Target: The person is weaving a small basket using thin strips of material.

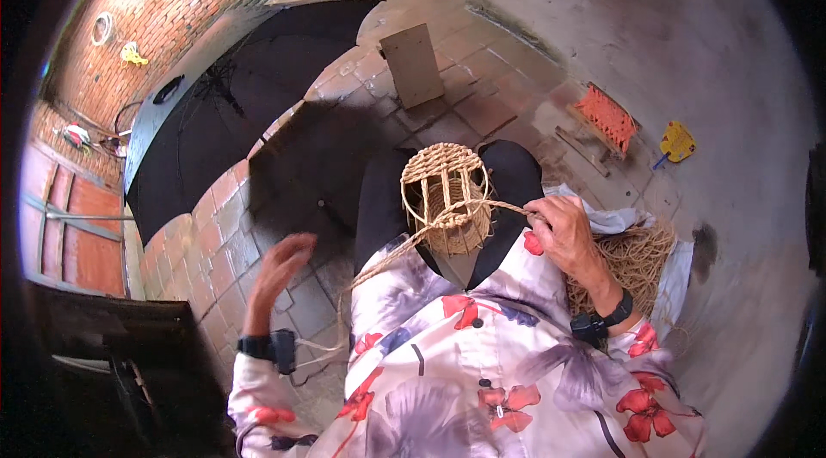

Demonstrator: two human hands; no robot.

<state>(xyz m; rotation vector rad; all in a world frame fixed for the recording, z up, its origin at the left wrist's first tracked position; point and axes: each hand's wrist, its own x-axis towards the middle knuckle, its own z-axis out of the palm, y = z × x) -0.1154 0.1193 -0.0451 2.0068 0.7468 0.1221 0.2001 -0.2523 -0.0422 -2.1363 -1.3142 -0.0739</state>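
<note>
Between my knees rests a small round basket (459, 232) of straw-coloured cord, part woven on a ring frame. Its upper round face has a woven band at the far side and open gaps crossed by a few bars. My right hand (564, 232) pinches a strand of twisted cord (508, 207) just right of the basket. Another length of cord (387, 263) runs from the basket's near edge down to the left, over my thigh. My left hand (282, 267) is raised at the left, apart from basket and cord, its fingers stretched out and holding nothing.
A heap of loose cord (637, 262) lies on white sacking at my right. A black open umbrella (249, 96) stands at the left. Ahead are a board (411, 66), an orange stool (605, 118) and a yellow object (677, 142) by the wall.
</note>
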